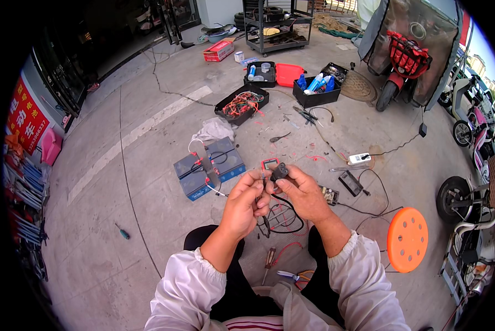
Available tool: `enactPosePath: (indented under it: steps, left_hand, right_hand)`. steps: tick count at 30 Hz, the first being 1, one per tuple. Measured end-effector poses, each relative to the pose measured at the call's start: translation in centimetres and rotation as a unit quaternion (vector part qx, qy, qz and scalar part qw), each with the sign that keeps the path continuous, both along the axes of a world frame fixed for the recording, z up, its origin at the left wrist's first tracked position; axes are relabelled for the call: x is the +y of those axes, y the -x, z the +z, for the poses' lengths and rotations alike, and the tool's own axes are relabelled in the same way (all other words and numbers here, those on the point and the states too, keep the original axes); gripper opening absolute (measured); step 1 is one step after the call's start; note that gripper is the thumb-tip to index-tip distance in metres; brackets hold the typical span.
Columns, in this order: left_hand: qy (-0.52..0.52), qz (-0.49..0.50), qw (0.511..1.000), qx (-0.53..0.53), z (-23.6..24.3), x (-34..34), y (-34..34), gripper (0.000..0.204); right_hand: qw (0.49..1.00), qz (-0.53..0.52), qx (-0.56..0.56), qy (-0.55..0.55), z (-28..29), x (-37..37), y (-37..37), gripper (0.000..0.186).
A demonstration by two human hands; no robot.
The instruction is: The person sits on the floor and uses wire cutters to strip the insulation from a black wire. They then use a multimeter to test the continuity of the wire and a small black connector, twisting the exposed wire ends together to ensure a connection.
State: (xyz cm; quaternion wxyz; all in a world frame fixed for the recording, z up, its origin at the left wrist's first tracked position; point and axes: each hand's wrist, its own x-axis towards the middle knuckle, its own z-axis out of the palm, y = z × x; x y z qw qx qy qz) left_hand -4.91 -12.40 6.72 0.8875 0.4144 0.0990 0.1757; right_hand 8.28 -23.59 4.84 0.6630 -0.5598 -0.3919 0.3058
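Both hands are raised close together over the floor, in front of my knees. Between thumb and fingers of my right hand (307, 193) is a black plug connector (280, 171), its face turned up. My left hand (245, 194) pinches the end of a black cable (301, 225) beside the connector; the cable loops down below my hands. Just beyond them a red multimeter (270, 164) lies on the ground, partly hidden. Left of it stand blue-grey battery blocks (224, 155) joined by wires. On the right lie an opened circuit board (329, 195) and a black case (350, 183).
An orange stool (407, 240) stands at right. Farther off are a crate of tangled wires (242, 106), a black box with spray cans (316, 97) and a wheeled rack (278, 30). A white power strip (359, 159), a screwdriver (269, 257) and parked scooters (404, 60) surround me.
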Motion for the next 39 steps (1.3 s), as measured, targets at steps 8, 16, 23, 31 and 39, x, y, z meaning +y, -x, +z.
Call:
enactPosePath:
  steps: [8,16,23,31,39]
  left_hand:
    - [-0.026,0.007,0.999,0.016,-0.1,0.2,0.0,0.041]
    - [-0.095,0.031,0.993,0.058,-0.1,-0.4,-0.2,0.051]
    - [-0.163,0.020,0.984,0.075,-0.3,-0.3,-0.1,0.054]
    - [-0.076,-0.017,0.992,0.100,0.5,0.1,0.2,0.049]
    - [-0.098,-0.067,0.981,0.151,0.1,0.5,0.1,0.044]
  right_hand:
    - [1.000,0.005,0.002,0.025,-0.3,0.0,0.2,0.033]
    - [1.000,-0.001,-0.014,0.000,-0.5,0.0,0.3,0.034]
    - [0.998,0.003,-0.045,0.041,-0.1,-0.1,0.2,0.033]
    - [0.992,0.102,0.060,0.031,-1.1,-0.3,0.1,0.026]
    - [0.996,0.028,0.034,0.083,-1.5,-0.1,0.0,0.022]
